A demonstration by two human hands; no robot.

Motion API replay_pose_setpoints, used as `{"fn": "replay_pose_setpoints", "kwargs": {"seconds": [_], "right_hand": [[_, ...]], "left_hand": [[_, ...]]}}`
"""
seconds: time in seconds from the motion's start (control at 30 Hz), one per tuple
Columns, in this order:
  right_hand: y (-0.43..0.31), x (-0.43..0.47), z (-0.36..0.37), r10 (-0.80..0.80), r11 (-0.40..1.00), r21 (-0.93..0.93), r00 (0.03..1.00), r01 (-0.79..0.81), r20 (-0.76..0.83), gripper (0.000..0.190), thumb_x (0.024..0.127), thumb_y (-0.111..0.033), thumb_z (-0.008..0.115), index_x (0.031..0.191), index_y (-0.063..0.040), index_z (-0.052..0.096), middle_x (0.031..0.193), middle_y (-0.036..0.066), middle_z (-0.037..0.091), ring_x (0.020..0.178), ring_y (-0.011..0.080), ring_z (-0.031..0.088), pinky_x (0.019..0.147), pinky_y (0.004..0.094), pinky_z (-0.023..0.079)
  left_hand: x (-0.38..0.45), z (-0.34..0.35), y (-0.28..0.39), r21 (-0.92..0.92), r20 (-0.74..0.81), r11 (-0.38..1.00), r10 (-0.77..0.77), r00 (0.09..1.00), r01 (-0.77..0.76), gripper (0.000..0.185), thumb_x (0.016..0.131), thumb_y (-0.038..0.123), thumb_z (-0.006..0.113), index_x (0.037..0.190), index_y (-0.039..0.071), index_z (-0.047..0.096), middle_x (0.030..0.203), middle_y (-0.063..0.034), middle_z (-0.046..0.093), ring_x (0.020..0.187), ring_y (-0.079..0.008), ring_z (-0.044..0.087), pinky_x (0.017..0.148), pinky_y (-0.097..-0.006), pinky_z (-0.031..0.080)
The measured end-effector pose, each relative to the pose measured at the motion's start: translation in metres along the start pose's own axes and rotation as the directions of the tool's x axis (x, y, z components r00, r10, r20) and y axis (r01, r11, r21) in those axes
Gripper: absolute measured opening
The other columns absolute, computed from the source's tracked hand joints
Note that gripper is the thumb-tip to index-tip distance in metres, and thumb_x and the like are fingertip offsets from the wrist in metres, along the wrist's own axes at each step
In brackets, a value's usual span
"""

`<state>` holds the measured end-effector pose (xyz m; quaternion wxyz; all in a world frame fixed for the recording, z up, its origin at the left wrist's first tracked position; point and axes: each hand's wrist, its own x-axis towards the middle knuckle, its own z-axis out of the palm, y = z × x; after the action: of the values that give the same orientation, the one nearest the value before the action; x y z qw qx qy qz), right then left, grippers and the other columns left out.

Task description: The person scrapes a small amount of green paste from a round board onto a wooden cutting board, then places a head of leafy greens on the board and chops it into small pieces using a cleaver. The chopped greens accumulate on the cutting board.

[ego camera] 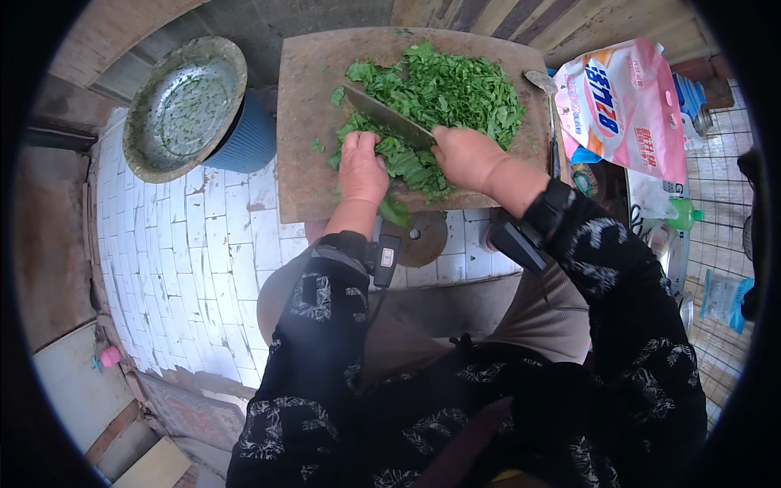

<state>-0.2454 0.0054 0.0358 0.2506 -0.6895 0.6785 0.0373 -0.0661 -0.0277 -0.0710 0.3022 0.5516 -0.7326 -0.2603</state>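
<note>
My right hand (467,155) grips the handle end of a broad-bladed kitchen cleaver (390,116), whose blade slants up and to the left among leafy greens. My left hand (362,168) holds down uncut leafy greens (406,160) on the near side of the blade, fingers close together. Beyond the cleaver lies a heap of chopped greens (464,91). All of this rests on a worn wooden chopping board (311,122). One leaf (395,211) hangs over the board's near edge, and small scraps lie by the blade tip.
Left of the board, a metal basin (183,116) with green scraps sits tilted on a blue ribbed bucket (245,137). Along the right edge lies a spoon-like metal utensil (542,82), beside a pink-and-white detergent bag (628,110). A green bottle (683,213) and wire rack (720,183) stand farther right.
</note>
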Motion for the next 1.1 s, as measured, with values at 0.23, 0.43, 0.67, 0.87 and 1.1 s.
{"fn": "replay_pose_setpoints", "kwargs": {"seconds": [0.23,0.43,0.67,0.87,1.1], "right_hand": [[-0.01,-0.007,0.008,0.039,0.997,0.066,0.992,-0.048,0.123,0.019,0.092,-0.016,0.052,0.102,0.0,0.058,0.09,0.025,0.065,0.088,0.0439,0.063,0.078,0.0496,0.05],[-0.021,0.031,0.034,0.058,0.987,0.143,0.996,-0.068,0.075,0.021,0.086,-0.01,0.052,0.103,-0.001,0.059,0.093,0.025,0.067,0.089,0.0427,0.065,0.08,0.0475,0.051],[-0.005,0.025,0.061,0.061,0.984,0.171,0.998,-0.056,-0.025,0.023,0.085,-0.01,0.053,0.106,-0.003,0.06,0.102,0.022,0.068,0.097,0.0386,0.066,0.083,0.0467,0.053],[0.058,0.013,0.043,0.05,0.999,0.005,0.996,-0.049,-0.075,0.02,0.088,-0.015,0.054,0.103,-0.004,0.061,0.092,0.02,0.069,0.09,0.0396,0.066,0.078,0.0477,0.053],[0.071,0.004,0.022,0.146,0.989,0.053,0.975,-0.139,-0.166,0.02,0.093,-0.02,0.052,0.1,-0.002,0.058,0.092,0.022,0.068,0.09,0.0412,0.065,0.079,0.0492,0.051]], "left_hand": [[0.007,0.004,-0.01,-0.025,0.06,0.997,0.069,0.996,-0.067,0.031,0.07,-0.005,0.067,0.099,0.006,0.061,0.105,-0.0142,0.059,0.106,-0.0362,0.056,0.09,-0.0425,0.047],[0.007,0.006,-0.017,0.021,0.088,0.998,0.056,0.995,-0.058,0.033,0.068,-0.004,0.068,0.099,0.007,0.062,0.106,-0.0131,0.06,0.107,-0.0348,0.055,0.092,-0.0405,0.047],[-0.016,-0.007,-0.003,0.17,0.099,0.984,0.041,0.994,-0.057,0.04,0.069,0.0,0.069,0.107,0.011,0.065,0.117,-0.0066,0.058,0.114,-0.0296,0.052,0.096,-0.0401,0.045],[-0.014,0.009,-0.001,0.048,0.025,0.993,0.111,0.994,-0.112,0.04,0.071,-0.004,0.06,0.109,0.01,0.065,0.121,-0.0075,0.057,0.114,-0.0312,0.053,0.096,-0.0402,0.046],[0.008,0.029,0.019,-0.027,0.077,0.996,0.088,0.993,-0.086,0.037,0.072,-0.006,0.058,0.106,0.008,0.063,0.118,-0.0111,0.058,0.108,-0.0352,0.057,0.091,-0.0411,0.048]]}}
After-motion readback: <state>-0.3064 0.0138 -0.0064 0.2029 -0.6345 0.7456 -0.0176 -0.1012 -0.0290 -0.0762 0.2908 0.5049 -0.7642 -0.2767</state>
